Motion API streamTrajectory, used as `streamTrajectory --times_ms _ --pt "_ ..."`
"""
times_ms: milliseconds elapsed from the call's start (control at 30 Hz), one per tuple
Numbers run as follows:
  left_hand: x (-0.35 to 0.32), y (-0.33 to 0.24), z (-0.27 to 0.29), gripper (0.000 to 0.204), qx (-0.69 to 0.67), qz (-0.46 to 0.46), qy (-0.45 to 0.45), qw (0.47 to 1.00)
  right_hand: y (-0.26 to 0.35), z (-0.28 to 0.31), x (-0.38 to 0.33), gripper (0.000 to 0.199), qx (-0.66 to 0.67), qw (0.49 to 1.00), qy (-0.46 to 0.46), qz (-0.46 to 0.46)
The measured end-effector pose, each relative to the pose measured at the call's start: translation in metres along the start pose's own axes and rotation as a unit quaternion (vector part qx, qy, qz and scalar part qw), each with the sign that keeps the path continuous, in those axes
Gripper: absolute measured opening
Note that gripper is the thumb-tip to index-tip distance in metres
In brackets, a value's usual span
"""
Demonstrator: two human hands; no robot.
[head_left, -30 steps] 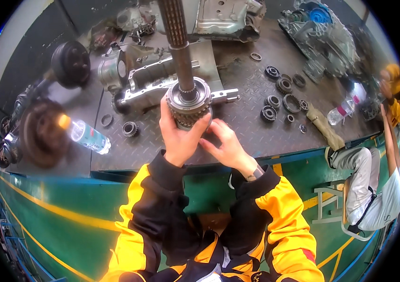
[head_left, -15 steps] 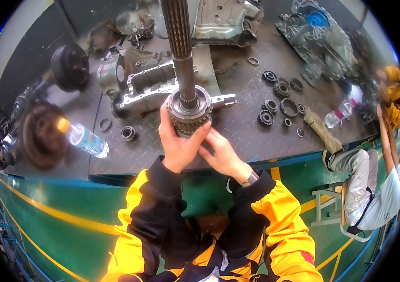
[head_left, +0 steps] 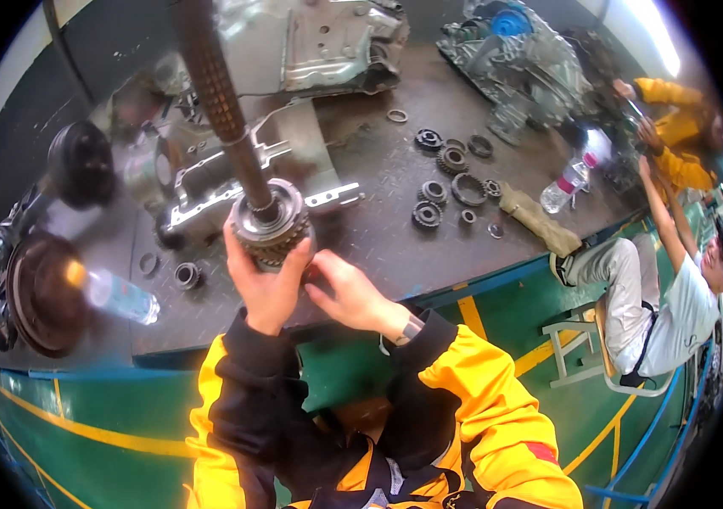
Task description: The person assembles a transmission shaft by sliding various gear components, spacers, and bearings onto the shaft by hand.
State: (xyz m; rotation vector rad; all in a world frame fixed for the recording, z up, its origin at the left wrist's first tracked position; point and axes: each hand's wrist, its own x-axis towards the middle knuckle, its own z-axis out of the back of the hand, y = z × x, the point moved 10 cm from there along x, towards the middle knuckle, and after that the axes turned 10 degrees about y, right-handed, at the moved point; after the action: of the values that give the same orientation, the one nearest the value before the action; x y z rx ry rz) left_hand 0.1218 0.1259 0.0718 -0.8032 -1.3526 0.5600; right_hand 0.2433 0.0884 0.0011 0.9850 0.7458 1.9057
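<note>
A splined steel shaft (head_left: pixel 241 157) rises at a tilt toward the far left, with a gear assembly (head_left: pixel 272 244) around its lower end. My left hand (head_left: pixel 265 293) wraps the gear assembly from the near side, thumb on its right side, and keeps it upright above the bench. Just to the right is my right hand (head_left: pixel 355 295), its fingers loosely bent and thumb apart. Its fingertips come close to my left thumb; whether they touch the gear assembly I cannot tell. Behind the shaft lies an open metal gearbox housing (head_left: pixel 298 151).
Loose gears and rings (head_left: pixel 467 189) lie right of centre, beside a rolled cloth (head_left: pixel 540 219) and a bottle (head_left: pixel 567 185). Another bottle (head_left: pixel 124 295) lies at left near a small gear (head_left: pixel 187 275). A large casing (head_left: pixel 518 72) stands far right. Co-workers (head_left: pixel 680 310) are at right.
The whole view has swung, so the bench things sit farther left. The shaft leans more to the left. My right hand has drawn slightly away from the gear assembly; my left keeps its grip.
</note>
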Motion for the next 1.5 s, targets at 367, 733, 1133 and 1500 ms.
streamTrajectory --times_ms 367,733,1133,1500 --pt "0.001 -0.001 -0.008 0.069 0.0 0.024 0.016 1.0 0.001 0.005 -0.003 0.043 0.023 1.0 0.006 -0.006" --pt "0.002 -0.003 -0.007 0.068 0.014 0.013 0.0 1.0 -0.009 0.003 -0.004 0.046 0.039 0.999 -0.001 -0.01" --pt "0.002 0.0 -0.001 0.062 0.004 0.017 -0.004 1.0 -0.004 0.003 -0.003 0.044 0.034 0.999 -0.007 0.008" --pt "0.004 0.001 -0.005 0.059 -0.017 0.024 0.009 1.0 -0.007 0.001 -0.003 0.042 0.032 0.999 -0.001 0.002"
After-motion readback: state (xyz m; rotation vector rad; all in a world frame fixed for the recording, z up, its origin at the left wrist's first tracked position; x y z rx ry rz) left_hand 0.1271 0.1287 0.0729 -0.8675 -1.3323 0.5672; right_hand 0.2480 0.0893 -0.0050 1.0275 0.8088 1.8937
